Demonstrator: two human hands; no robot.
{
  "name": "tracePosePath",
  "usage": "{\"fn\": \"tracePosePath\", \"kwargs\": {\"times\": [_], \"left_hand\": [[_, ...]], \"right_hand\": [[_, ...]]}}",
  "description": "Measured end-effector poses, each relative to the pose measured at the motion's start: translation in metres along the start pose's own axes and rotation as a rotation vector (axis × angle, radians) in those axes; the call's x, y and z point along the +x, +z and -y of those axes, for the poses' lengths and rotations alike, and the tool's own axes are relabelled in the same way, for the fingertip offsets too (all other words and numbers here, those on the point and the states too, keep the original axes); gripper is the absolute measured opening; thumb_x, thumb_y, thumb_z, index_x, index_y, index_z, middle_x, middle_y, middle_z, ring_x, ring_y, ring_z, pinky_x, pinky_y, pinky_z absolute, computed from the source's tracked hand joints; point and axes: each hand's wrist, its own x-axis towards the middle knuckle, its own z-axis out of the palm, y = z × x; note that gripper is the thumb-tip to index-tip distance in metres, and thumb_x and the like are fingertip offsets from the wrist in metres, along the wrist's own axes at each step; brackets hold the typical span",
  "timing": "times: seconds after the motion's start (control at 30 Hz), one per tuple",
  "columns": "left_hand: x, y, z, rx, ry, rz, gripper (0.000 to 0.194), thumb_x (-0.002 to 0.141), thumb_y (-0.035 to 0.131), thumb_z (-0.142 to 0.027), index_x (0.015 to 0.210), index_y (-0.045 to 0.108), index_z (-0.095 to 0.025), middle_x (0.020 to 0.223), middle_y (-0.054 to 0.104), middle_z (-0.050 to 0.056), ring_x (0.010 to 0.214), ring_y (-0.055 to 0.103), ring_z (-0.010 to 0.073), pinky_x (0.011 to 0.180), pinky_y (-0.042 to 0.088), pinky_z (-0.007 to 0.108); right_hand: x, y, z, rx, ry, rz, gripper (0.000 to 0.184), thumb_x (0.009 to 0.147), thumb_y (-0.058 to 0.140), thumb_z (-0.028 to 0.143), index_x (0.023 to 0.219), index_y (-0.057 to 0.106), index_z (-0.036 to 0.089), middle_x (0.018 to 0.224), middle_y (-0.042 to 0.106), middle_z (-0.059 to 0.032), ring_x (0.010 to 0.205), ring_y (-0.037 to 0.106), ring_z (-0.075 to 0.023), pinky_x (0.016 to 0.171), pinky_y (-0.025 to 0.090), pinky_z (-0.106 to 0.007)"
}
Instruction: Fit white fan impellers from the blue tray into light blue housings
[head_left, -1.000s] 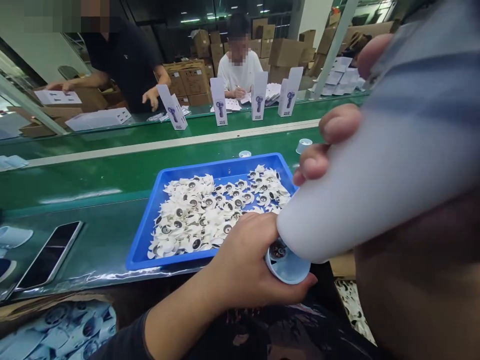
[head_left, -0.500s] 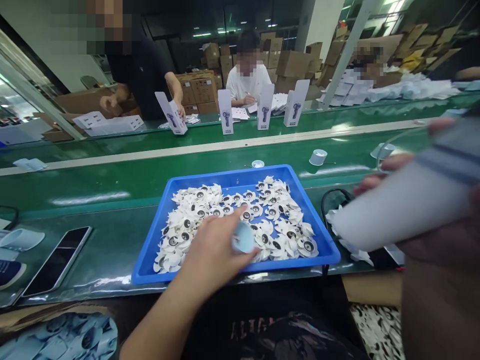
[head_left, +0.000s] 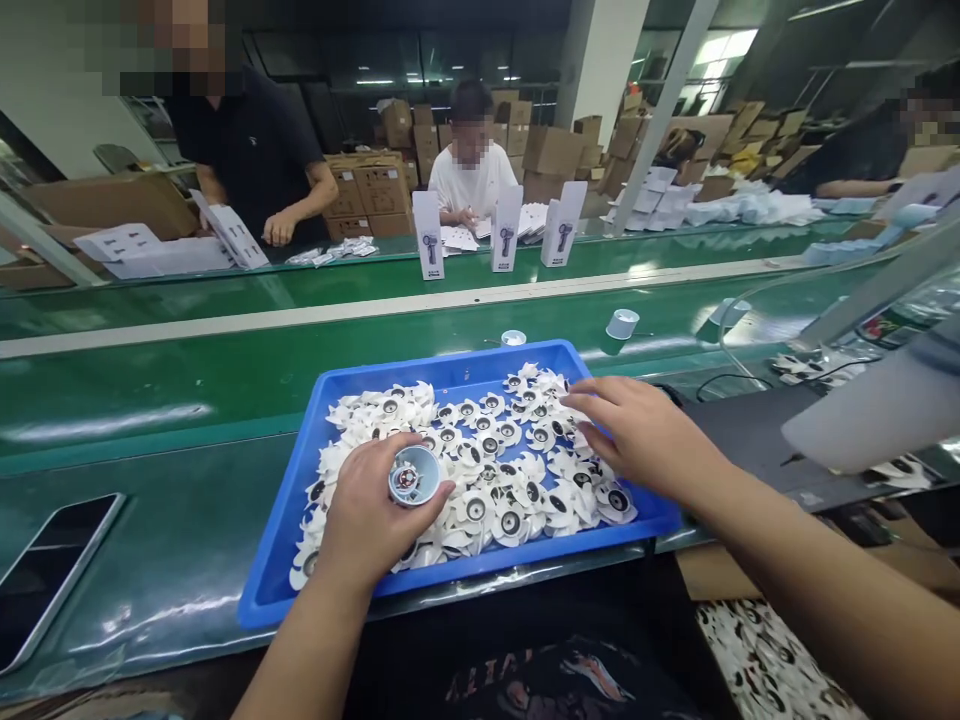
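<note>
A blue tray on the near edge of the green belt holds several small white fan impellers. My left hand hovers over the tray's left half, gripping a small pale-blue round housing with its open end up and a motor part inside. My right hand reaches over the tray's right side, fingers spread and touching the impellers, holding nothing. A large pale cone-shaped thing sits blurred at the right edge.
A phone lies at the left on the belt. Small pale-blue cups stand beyond the tray. White product boxes stand upright on the far belt. People work across the line, with cardboard cartons behind them. A cable runs at the right.
My right hand let go of the large pale cone and came down onto the impellers. My left hand turned the pale-blue housing open end up over the tray. The view shifted left.
</note>
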Motion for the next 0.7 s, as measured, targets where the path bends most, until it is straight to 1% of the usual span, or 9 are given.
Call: {"fn": "tracePosePath", "kwargs": {"times": [0.07, 0.13, 0.17, 0.23, 0.33, 0.43, 0.57, 0.63, 0.7], "left_hand": [[0.0, -0.001, 0.002, 0.035, 0.059, 0.018, 0.037, 0.082, 0.069, -0.045, 0.108, 0.058, -0.021, 0.099, 0.068, 0.006, 0.093, 0.064, 0.0281, 0.089, 0.051, 0.046], [0.0, -0.001, 0.003, 0.036, 0.1, 0.053, 0.037, 0.082, 0.07, -0.042, 0.109, 0.057, -0.021, 0.1, 0.069, 0.006, 0.093, 0.065, 0.0278, 0.088, 0.052, 0.045], [-0.001, -0.001, 0.003, 0.029, 0.109, 0.062, 0.037, 0.082, 0.07, -0.04, 0.11, 0.056, -0.021, 0.101, 0.069, 0.006, 0.094, 0.065, 0.0276, 0.087, 0.053, 0.045], [-0.002, -0.001, 0.004, 0.017, 0.114, 0.067, 0.039, 0.081, 0.072, -0.037, 0.112, 0.055, -0.022, 0.104, 0.068, 0.006, 0.096, 0.065, 0.0273, 0.086, 0.054, 0.044], [-0.004, 0.0, 0.005, 0.02, 0.124, 0.054, 0.045, 0.077, 0.076, -0.034, 0.113, 0.052, -0.022, 0.104, 0.068, 0.006, 0.095, 0.065, 0.0273, 0.086, 0.054, 0.046], [-0.005, 0.002, 0.005, 0.014, 0.155, 0.057, 0.049, 0.074, 0.079, -0.029, 0.113, 0.051, -0.023, 0.102, 0.068, 0.005, 0.092, 0.066, 0.0275, 0.083, 0.055, 0.048], [-0.006, 0.004, 0.006, 0.021, 0.163, 0.062, 0.053, 0.07, 0.082, -0.026, 0.112, 0.05, -0.023, 0.101, 0.069, 0.005, 0.091, 0.066, 0.0293, 0.08, 0.055, 0.05], [-0.007, 0.005, 0.006, 0.023, 0.147, 0.067, 0.052, 0.07, 0.082, -0.025, 0.111, 0.051, -0.022, 0.101, 0.069, 0.006, 0.09, 0.066, 0.0301, 0.081, 0.055, 0.051], [-0.008, 0.005, 0.006, 0.015, 0.121, 0.083, 0.051, 0.071, 0.082, -0.026, 0.112, 0.052, -0.022, 0.102, 0.069, 0.006, 0.092, 0.066, 0.0304, 0.084, 0.054, 0.052]], "right_hand": [[0.016, 0.015, -0.009, -0.055, -0.02, 0.211, 0.023, 0.088, 0.061, 0.006, 0.105, 0.069, 0.018, 0.109, 0.064, -0.0056, 0.103, 0.059, -0.023, 0.087, 0.051, -0.04], [0.026, 0.026, -0.017, -0.101, -0.054, 0.411, 0.017, 0.086, 0.066, 0.007, 0.098, 0.071, 0.018, 0.102, 0.065, -0.0039, 0.1, 0.06, -0.0214, 0.087, 0.051, -0.038], [0.03, 0.029, -0.018, -0.138, -0.047, 0.487, 0.014, 0.087, 0.066, 0.008, 0.099, 0.07, 0.016, 0.101, 0.065, -0.0046, 0.099, 0.06, -0.0209, 0.087, 0.051, -0.038], [0.036, 0.029, -0.017, -0.231, 0.01, 0.591, 0.01, 0.09, 0.063, 0.009, 0.098, 0.068, 0.011, 0.1, 0.063, -0.0068, 0.097, 0.06, -0.0208, 0.085, 0.052, -0.039], [0.044, 0.025, -0.006, -0.317, 0.058, 0.693, 0.005, 0.092, 0.062, 0.01, 0.094, 0.066, 0.008, 0.098, 0.062, -0.0078, 0.097, 0.06, -0.0202, 0.086, 0.052, -0.038], [0.056, 0.024, 0.002, -0.322, 0.028, 0.782, 0.006, 0.092, 0.063, 0.012, 0.089, 0.065, 0.008, 0.097, 0.063, -0.007, 0.1, 0.06, -0.0197, 0.09, 0.051, -0.039], [0.069, 0.032, -0.002, -0.269, 0.024, 0.906, 0.009, 0.09, 0.066, 0.014, 0.084, 0.063, 0.008, 0.092, 0.063, -0.0045, 0.096, 0.061, -0.0179, 0.094, 0.05, -0.04], [0.069, 0.041, -0.005, -0.227, 0.07, 0.917, 0.011, 0.09, 0.067, 0.015, 0.083, 0.062, 0.009, 0.091, 0.062, -0.0046, 0.096, 0.061, -0.018, 0.094, 0.05, -0.04], [0.065, 0.051, -0.006, -0.163, 0.145, 0.861, 0.014, 0.092, 0.067, 0.019, 0.083, 0.062, 0.009, 0.09, 0.062, -0.0047, 0.095, 0.06, -0.0178, 0.093, 0.051, -0.039]]}}
